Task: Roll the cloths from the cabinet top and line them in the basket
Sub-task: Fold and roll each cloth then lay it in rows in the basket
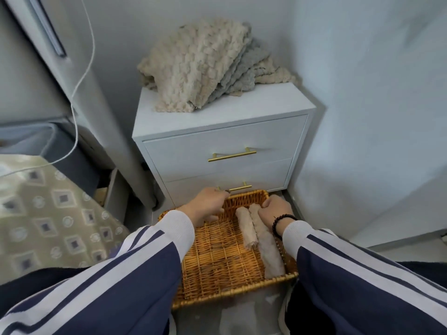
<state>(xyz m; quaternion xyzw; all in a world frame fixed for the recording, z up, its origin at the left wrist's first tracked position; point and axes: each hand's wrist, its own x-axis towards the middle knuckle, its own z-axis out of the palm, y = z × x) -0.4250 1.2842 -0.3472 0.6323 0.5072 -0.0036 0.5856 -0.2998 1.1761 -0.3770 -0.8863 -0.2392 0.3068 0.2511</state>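
A wicker basket (217, 262) sits on the floor in front of a white cabinet (217, 141). Two rolled beige cloths lie side by side along its right side: the left roll (244, 230) and the right roll (267, 245). My right hand (275, 209) curls over the far end of the right roll, by the basket's far right corner. My left hand (208, 206) hovers over the basket's far left part with loosely curled fingers near the far rim and holds nothing that I can see. A pile of beige and grey cloths (200, 66) lies on the cabinet top.
The cabinet has two drawers with gold handles (231, 155) and stands in a corner between pale walls. A patterned bed cover (48, 213) lies at the left, with a white cable (77, 93) hanging above it. The basket's left half holds no cloths.
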